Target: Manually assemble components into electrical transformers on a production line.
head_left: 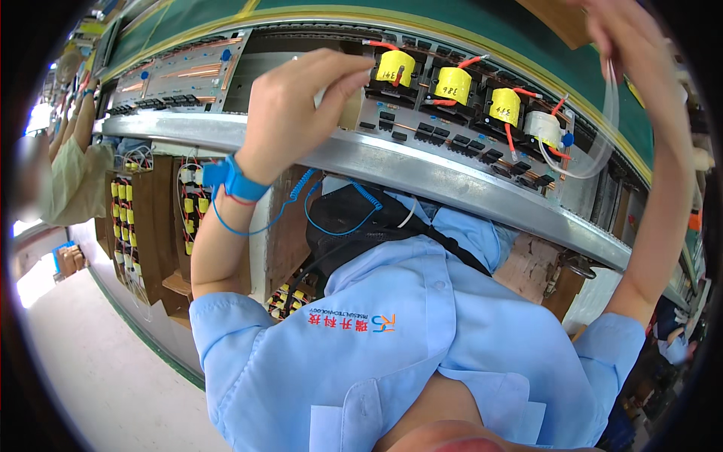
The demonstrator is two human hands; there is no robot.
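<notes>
On the circuit board (422, 124) in front of me, three coils wrapped in yellow tape (454, 84) and one white coil (543, 128) stand in a row, with red-sleeved leads. My left hand (297, 105), a blue wrist strap (239, 181) on its wrist, is over the board's left end beside the leftmost yellow coil. Its thumb and forefinger come together; a beige piece (351, 111) shows partly behind them. My right hand (621, 34) is raised at the upper right, fingers closed on a white wire (608, 143) that loops down to the white coil.
A metal rail (422, 162) runs along the near side of the board. Further left on the line lies another board (173, 75) with copper strips. Cardboard boxes (162, 226) holding yellow coils stand below. Another person's arm (79, 120) reaches in at far left. The strap's coiled blue cord (365, 194) hangs before me.
</notes>
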